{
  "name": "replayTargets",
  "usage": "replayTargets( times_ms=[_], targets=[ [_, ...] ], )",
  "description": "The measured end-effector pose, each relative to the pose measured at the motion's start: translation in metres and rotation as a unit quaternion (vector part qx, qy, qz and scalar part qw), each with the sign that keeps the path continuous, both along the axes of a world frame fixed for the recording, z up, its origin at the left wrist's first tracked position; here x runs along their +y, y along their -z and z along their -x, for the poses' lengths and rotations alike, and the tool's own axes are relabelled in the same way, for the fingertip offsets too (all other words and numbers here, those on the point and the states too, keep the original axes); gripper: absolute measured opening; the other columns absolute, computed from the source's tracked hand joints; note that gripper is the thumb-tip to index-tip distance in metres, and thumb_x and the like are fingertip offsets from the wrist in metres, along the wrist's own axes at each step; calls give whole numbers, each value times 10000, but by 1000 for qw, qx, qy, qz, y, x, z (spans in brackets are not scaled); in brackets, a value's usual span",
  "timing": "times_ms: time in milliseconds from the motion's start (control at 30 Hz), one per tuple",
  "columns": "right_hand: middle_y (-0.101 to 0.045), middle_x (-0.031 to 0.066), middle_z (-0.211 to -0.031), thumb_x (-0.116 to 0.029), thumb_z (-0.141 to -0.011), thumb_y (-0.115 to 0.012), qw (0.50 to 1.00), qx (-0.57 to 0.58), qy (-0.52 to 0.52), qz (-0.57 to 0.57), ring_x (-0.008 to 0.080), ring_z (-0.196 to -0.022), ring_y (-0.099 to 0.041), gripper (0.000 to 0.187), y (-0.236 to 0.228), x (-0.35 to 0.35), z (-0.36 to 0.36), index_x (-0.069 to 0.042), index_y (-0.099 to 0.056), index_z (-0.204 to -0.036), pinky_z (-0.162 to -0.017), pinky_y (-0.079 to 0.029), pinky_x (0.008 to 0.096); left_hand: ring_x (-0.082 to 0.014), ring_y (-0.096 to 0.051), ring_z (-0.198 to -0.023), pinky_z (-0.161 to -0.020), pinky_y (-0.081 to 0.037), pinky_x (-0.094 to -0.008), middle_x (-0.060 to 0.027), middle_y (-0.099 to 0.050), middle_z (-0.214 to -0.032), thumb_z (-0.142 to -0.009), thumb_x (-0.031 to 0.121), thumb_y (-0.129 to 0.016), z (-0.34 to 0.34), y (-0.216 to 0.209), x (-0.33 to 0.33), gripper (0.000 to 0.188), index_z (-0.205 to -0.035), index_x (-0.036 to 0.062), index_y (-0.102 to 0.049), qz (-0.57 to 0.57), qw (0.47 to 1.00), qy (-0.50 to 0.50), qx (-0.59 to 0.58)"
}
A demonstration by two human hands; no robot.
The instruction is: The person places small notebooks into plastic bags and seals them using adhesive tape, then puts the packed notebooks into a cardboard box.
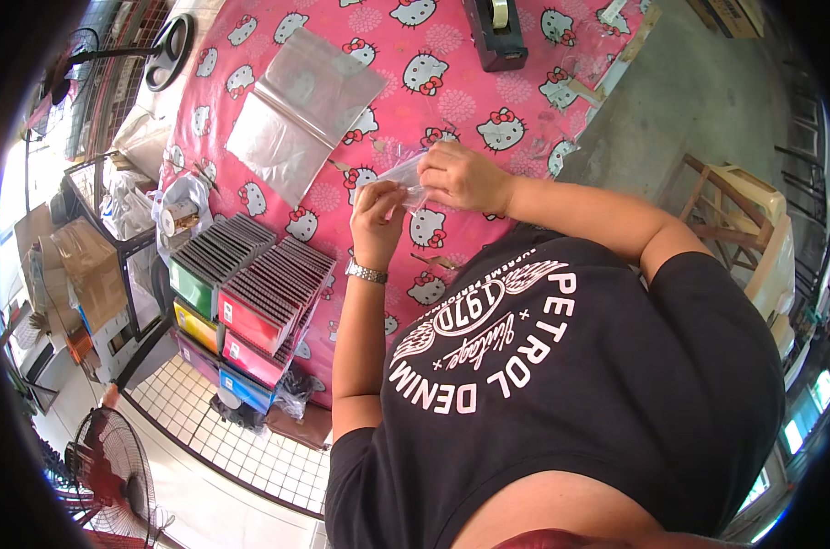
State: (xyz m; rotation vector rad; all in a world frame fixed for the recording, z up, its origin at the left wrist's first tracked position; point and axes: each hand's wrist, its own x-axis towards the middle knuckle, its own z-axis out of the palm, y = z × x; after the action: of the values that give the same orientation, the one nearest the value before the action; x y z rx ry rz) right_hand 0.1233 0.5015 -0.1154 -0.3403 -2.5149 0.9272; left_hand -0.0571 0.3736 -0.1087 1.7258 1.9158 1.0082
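Note:
Between my hands is a crumpled clear plastic bag (402, 172), held above the pink patterned tablecloth. My left hand (377, 218), with a metal watch on the wrist, pinches its near left side. My right hand (463, 178) has its fingers closed on the bag's right side. Just beyond my left hand, flat clear plastic bags (291, 146) lie on the table in two overlapping piles. Stacks of spiral-bound notebooks (267, 291) with red, green, yellow, pink and blue covers stand to the left of my left forearm.
A black tape dispenser (502, 53) stands at the table's far side. On the left are a wire rack, cardboard boxes (87, 270) and a standing fan (113, 467). Wooden and plastic chairs (740, 215) stand to the right. The pink tablecloth (474, 87) has a worn right edge.

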Motion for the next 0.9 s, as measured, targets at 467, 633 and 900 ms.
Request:
replayTargets(
  times_ms=[467,633,900],
  targets=[
    [-619,84,-992,-264,-826,-684,874,87,466,105,271,-963,-551,175,37,126,-37,-93,-703,-860,-875,-428,411,-262,-434,-1146,-974,-263,-444,-28,-593,-1101,-606,324,-828,-8,-16,19,270,-735,125,-700,224,961,-154,48],
    [-614,44,-760,-233,-890,-665,743,67,453,488,141,-678,-561,208,59,174,-74,-25,-675,-883,-700,-495,319,-228,-476,-1068,-955,-274,-414,18,-625,-982,-598,287,-825,0,-22,33,395,-947,150,-701,228,963,-114,91],
    [-559,3,-800,-98,-943,-556,592,208,366,688,102,-644,-518,57,70,89,-80,-55,-570,-910,-598,-451,252,-222,-483,-1038,-968,-311,-411,30,-629,-931,-613,297,-829,20,-7,23,423,-1008,181,-734,223,972,-75,-11]
  ],
)
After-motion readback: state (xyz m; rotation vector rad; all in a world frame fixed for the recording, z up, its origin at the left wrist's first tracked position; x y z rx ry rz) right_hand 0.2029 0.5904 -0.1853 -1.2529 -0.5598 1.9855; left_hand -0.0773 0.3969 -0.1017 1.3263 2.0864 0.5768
